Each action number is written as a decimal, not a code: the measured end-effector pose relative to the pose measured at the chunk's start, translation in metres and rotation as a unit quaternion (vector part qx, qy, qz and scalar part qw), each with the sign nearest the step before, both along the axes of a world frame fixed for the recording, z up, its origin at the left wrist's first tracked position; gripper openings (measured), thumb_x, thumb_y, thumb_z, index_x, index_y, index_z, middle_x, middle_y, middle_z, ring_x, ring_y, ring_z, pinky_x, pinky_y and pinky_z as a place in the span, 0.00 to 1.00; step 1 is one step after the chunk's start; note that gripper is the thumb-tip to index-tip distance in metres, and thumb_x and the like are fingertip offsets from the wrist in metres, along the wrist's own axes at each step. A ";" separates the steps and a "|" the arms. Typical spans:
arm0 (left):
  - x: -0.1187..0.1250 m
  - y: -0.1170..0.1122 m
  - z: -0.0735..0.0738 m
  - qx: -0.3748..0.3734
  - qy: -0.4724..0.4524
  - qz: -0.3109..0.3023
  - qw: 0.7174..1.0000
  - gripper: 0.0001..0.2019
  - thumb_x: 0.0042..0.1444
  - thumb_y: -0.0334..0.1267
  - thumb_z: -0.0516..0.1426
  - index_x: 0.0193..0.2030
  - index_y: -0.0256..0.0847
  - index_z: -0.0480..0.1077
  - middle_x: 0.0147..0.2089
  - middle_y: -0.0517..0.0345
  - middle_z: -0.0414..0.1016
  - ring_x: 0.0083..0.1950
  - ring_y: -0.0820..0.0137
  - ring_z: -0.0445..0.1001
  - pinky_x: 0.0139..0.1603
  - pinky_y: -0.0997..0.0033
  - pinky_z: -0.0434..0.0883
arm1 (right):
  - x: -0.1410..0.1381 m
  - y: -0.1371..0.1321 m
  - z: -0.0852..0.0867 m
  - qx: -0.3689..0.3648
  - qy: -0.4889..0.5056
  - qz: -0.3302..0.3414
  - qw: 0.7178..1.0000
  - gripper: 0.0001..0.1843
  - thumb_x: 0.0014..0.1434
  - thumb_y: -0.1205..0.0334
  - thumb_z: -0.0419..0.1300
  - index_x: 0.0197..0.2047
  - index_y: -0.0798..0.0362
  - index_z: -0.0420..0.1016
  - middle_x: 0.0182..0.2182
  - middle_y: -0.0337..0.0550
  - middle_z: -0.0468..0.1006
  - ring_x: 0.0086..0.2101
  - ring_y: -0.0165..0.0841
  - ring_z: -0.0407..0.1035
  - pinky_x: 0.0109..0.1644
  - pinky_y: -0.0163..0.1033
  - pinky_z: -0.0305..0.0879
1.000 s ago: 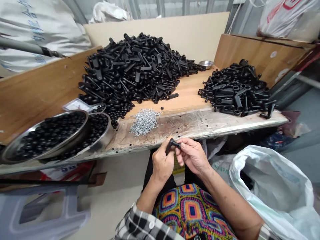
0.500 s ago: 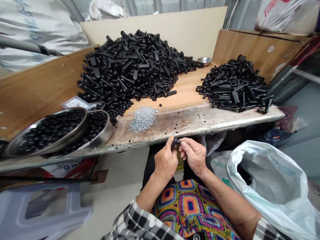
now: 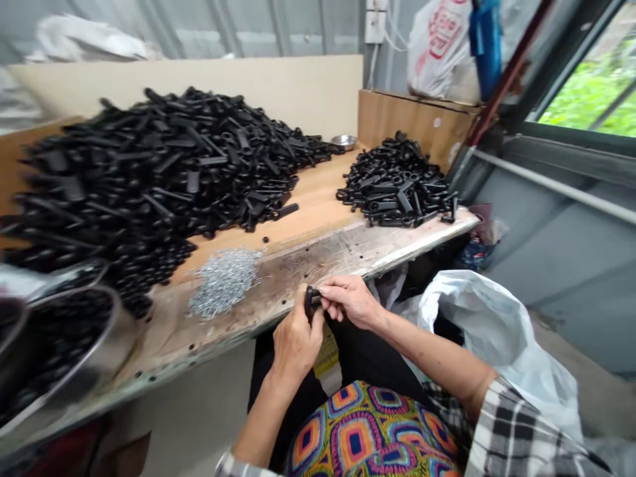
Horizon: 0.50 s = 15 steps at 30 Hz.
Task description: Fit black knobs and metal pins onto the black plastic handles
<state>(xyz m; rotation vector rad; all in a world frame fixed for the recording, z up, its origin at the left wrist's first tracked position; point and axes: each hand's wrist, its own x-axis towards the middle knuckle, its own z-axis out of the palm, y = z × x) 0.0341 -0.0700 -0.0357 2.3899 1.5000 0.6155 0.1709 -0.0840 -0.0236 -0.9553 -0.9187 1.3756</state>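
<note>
In front of the bench edge, my left hand (image 3: 298, 338) is closed around a small black crank handle (image 3: 311, 299), thumb up along it. My right hand (image 3: 350, 301) pinches the stubby end that sticks out of its side; the fingertips cover most of that end. Beyond the hands lies a heap of small silvery pins (image 3: 226, 281) on the worn bench front (image 3: 278, 285). A large pile of black handles (image 3: 193, 159) spreads behind the pins. To the right is a smaller pile of handles (image 3: 397, 185) with knobs on them.
Metal bowls of black beads, one with its rim at the lower left (image 3: 116, 318), stand by the bench edge. A small steel dish (image 3: 344, 141) sits at the back. An open white sack (image 3: 511, 338) stands to my right. Wooden boards (image 3: 318, 93) wall the bench.
The view has swung right, so a window now shows and the bowls are partly cut off. Both hands stay together on the handle, slightly nearer the bench edge.
</note>
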 end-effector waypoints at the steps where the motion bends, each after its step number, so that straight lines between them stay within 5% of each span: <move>1: 0.002 0.004 0.002 0.002 -0.035 -0.035 0.999 0.28 0.56 0.44 0.50 0.62 0.38 0.49 0.42 0.50 0.74 0.41 0.63 0.74 0.37 0.68 0.69 | 0.011 0.001 0.006 0.010 -0.003 0.009 1.000 0.13 0.47 0.56 0.61 0.28 0.58 0.72 0.17 0.34 0.70 0.14 0.21 0.61 0.13 0.24 0.55; 4: -0.001 0.022 0.005 0.060 -0.133 -0.077 0.986 0.35 0.53 0.47 0.53 0.63 0.38 0.45 0.51 0.47 0.68 0.50 0.63 0.69 0.47 0.64 0.68 | 0.053 -0.001 0.023 0.045 -0.046 -0.036 0.997 0.12 0.47 0.57 0.62 0.32 0.57 0.73 0.20 0.35 0.72 0.16 0.22 0.64 0.16 0.25 0.58; 8: -0.021 0.056 -0.009 0.193 -0.191 0.041 0.961 0.34 0.47 0.42 0.58 0.61 0.38 0.52 0.48 0.49 0.71 0.49 0.62 0.69 0.49 0.60 0.68 | 0.122 -0.003 0.035 0.106 -0.150 -0.209 0.961 0.12 0.48 0.58 0.63 0.33 0.57 0.73 0.21 0.36 0.73 0.18 0.23 0.65 0.18 0.26 0.59; 15: -0.037 0.088 -0.038 0.187 -0.206 0.156 0.948 0.33 0.40 0.39 0.61 0.57 0.40 0.59 0.47 0.52 0.72 0.44 0.58 0.72 0.46 0.54 0.69 | 0.249 0.058 0.059 0.133 -0.408 -0.457 0.779 0.12 0.58 0.59 0.53 0.37 0.60 0.70 0.25 0.37 0.73 0.25 0.21 0.67 0.27 0.26 0.60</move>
